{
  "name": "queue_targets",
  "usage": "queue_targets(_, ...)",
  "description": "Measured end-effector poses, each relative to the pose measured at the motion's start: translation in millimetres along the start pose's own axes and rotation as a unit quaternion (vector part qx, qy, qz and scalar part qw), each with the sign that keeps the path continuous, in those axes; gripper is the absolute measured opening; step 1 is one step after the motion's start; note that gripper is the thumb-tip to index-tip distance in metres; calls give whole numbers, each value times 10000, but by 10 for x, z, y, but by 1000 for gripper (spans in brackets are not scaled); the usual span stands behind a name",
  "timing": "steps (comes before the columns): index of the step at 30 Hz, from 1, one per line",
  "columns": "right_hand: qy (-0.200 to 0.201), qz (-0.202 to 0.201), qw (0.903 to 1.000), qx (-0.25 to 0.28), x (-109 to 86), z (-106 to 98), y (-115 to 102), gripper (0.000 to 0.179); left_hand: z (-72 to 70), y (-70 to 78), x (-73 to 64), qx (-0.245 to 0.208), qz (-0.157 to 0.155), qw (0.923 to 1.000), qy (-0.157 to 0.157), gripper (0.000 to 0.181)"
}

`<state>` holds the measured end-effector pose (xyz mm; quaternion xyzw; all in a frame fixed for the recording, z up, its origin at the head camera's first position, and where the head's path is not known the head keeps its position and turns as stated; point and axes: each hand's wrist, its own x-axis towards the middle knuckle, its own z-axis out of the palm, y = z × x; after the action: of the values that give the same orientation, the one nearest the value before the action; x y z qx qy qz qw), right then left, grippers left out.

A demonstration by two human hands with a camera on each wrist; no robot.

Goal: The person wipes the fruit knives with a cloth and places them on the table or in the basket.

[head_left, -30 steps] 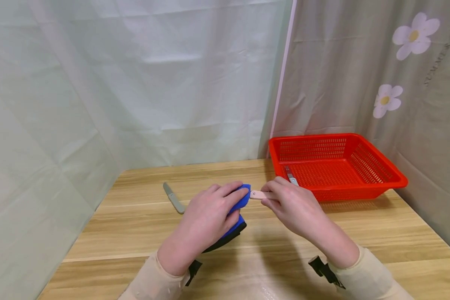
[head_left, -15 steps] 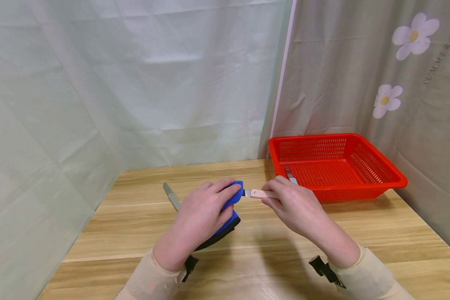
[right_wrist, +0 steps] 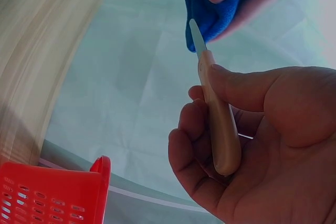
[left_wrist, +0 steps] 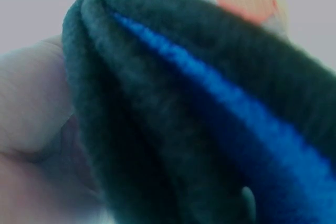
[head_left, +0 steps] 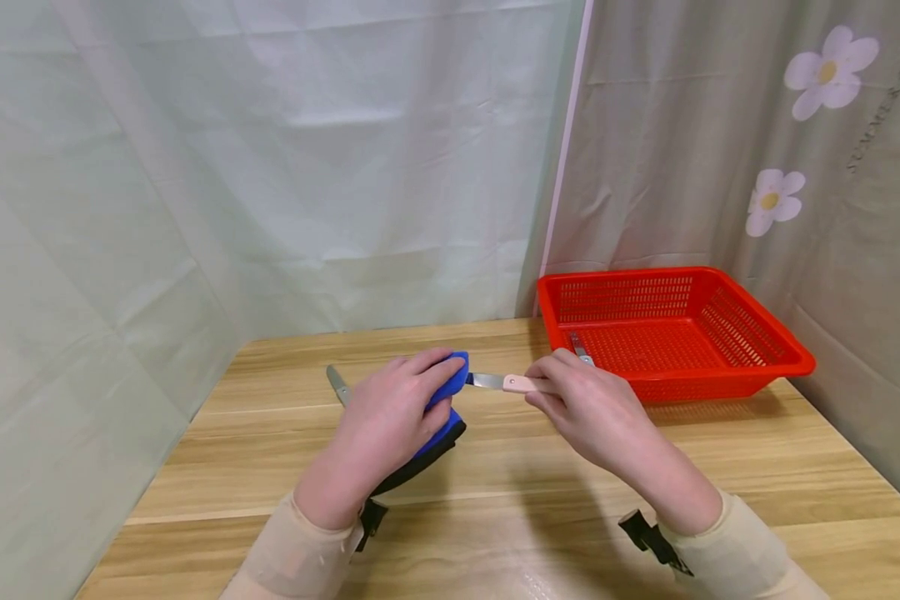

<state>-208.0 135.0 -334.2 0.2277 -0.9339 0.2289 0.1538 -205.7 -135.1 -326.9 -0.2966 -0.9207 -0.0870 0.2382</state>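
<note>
Leftward slides the left hand (head_left: 386,410) with the blue cloth (head_left: 456,382), baring more blade on the pink-handled knife (head_left: 521,383) near frame centre! Those fingers pinch the cloth by the blade's tip; the right hand (head_left: 591,402) curls its fingers round the handle. Grey-green knife (head_left: 337,384) on the bench (head_left: 270,454), left of centre, partly hidden; red basket (head_left: 697,387) at right.

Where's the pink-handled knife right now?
In the head view, the pink-handled knife is near the centre, held by the right hand, its blade pointing left toward the blue cloth.
</note>
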Motion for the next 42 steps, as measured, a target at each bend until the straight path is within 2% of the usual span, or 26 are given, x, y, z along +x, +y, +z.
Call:
queue_targets(13,150,-14,9999,4,-23,-36,22,22,-77,-125,25,-99,-214,9997,-35,46)
queue_targets(19,166,116,9998,-54,-67,-82,98,22,-74,-146,36,-121,-271,9995,-110,48)
queue_targets(26,142,-46,9996,-219,-20,-160,217,20,-87,-169,-18,-156,-400,9989,-167,47)
queue_targets(33,48,-39,9982,-593,48,-346,450,17,-66,-150,-27,-94,-169,9996,-216,45)
queue_targets(42,-9,394,9951,-903,204,-502,730,18,-64,-135,-24,-144,-77,9995,-280,45)
